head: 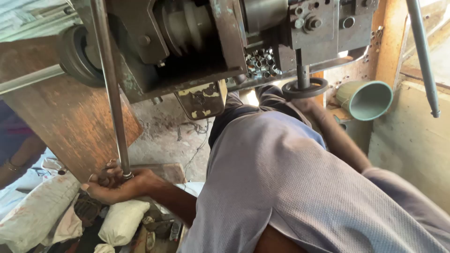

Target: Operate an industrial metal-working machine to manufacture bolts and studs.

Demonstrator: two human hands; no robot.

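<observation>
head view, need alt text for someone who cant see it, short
Seen from above, a person in a grey shirt leans toward a worn metal machine, the left hand gripping the lower end of a long steel rod. The right arm reaches up toward the machine, its hand hidden. Small metal rings sit heaped on the machine, a green funnel beside it.

Sacks and a worn plate

Pale filled sacks (123, 220) were piled below the steel rod (111, 89); a chipped cream plate (201, 100) was fixed right of it.

Smooth grey metal rod (112, 93), rusty rough steel machine (197, 47), matt green plastic funnel (368, 99).
</observation>
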